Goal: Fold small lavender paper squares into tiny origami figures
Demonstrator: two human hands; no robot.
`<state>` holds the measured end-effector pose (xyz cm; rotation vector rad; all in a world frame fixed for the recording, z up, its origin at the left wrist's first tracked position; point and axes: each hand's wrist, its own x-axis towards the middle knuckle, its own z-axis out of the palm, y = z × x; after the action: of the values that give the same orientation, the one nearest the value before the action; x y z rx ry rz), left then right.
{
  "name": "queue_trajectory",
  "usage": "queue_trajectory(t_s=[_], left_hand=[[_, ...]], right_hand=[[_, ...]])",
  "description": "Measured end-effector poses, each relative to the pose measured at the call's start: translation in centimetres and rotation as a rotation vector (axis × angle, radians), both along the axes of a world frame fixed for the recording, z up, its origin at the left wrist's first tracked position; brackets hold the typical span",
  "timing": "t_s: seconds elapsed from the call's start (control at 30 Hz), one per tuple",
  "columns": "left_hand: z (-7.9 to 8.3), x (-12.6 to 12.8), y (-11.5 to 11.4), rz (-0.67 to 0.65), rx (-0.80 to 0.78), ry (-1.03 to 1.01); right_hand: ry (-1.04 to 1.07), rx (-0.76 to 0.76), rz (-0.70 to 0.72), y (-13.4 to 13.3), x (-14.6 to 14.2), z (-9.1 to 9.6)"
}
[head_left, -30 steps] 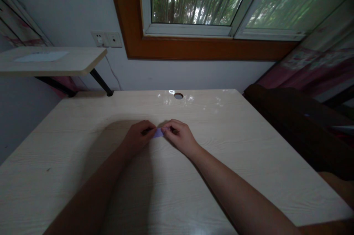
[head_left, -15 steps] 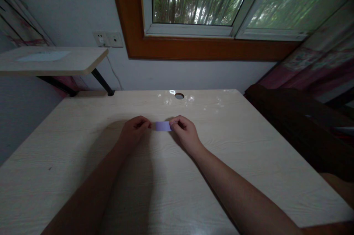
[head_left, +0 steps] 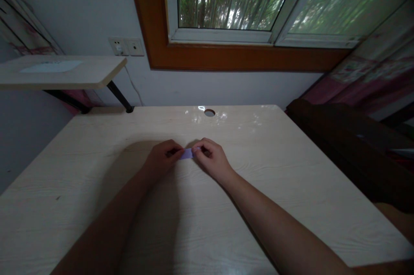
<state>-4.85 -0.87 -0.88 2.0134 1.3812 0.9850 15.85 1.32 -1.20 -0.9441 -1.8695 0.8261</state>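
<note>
Head view. Purple strip [head_left: 186, 154] sits between the two hands, above the middle part of the pale wood-grain counter [head_left: 291, 206]. Only a short section is exposed; both ends run in under the fingers. Exposed section lies nearly level, right end slightly farther from the wearer than left. Contact between strip and counter: cannot tell.

Left hand [head_left: 161, 155]: thumb and index finger brought together at the strip's left end, tips overlapping its upper left edge; a corner of the strip shows just below the thumb. Grip reads as a closed pinch on the strip. Remaining fingers curled, partly in shade.

Right hand [head_left: 212, 155]: thumb and index finger pinched together on the strip's right end, a little purple visible beyond the thumb tip. Other fingers curled in behind. Fingertips of the two hands near each other, not touching; strip spans the gap.

Surroundings: round hole [head_left: 209, 113] in the counter's far edge, beyond the right hand; raised shelf [head_left: 97, 79] at far left; window [head_left: 226, 3] above the counter.
</note>
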Motion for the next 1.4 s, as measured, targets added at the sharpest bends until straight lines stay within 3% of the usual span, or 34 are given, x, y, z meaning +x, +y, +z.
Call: queue_trajectory(t_s=[0.17,0.43,0.7,0.97,1.23,1.4], left_hand=[[-0.1,0.1,-0.3,-0.126,0.094,0.067],[-0.1,0.2,-0.4,-0.114,0.113,0.07],[0.6,-0.2,-0.4,0.007,0.049,0.007],[0.7,-0.4,-0.2,0.153,-0.017,-0.06],[0.7,-0.2,-0.2,0.092,-0.048,-0.078],[0.6,-0.1,-0.2,0.106,-0.051,-0.093]], right_hand=[[-0.045,0.087,0.102,-0.1,-0.1,0.2],[-0.072,0.159,0.116,-0.3,-0.1,0.3],[-0.037,0.091,-0.032,-0.1,-0.1,0.1],[0.093,-0.069,-0.274,1.0,0.6,-0.6],[-0.011,-0.018,0.006,0.5,0.3,0.0],[-0.026,-0.024,-0.007,0.4,0.4,0.4]])
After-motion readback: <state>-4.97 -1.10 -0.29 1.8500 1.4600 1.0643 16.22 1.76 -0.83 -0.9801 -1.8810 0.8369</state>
